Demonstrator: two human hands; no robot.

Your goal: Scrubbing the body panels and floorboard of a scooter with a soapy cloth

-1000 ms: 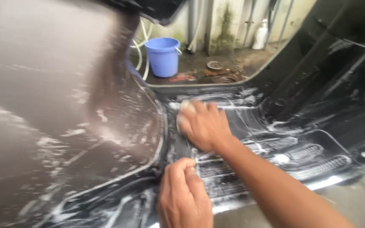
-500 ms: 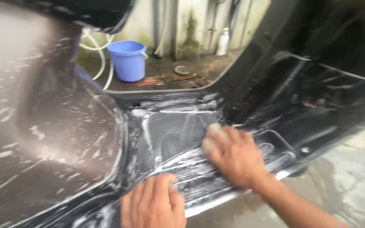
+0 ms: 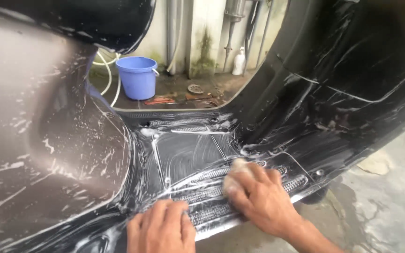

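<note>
My right hand (image 3: 262, 199) presses a pale soapy sponge (image 3: 234, 172) onto the ribbed black footboard (image 3: 188, 154) of a scooter; only the sponge's tip shows past my fingers. My left hand (image 3: 161, 229) rests flat on the near edge of the footboard, fingers together, holding nothing. Foam streaks cover the footboard, the brown side panel (image 3: 38, 140) on the left and the black front panel (image 3: 343, 79) on the right.
A blue bucket (image 3: 137, 77) stands on wet ground beyond the scooter, with a white hose (image 3: 110, 77) beside it and a white bottle (image 3: 238, 61) near a stained wall. Wet concrete floor (image 3: 390, 197) lies at the lower right.
My right hand has slid the sponge from the footboard's far left across to its near right ribs. My left hand stayed at the near edge. The view shifted and sharpened.
</note>
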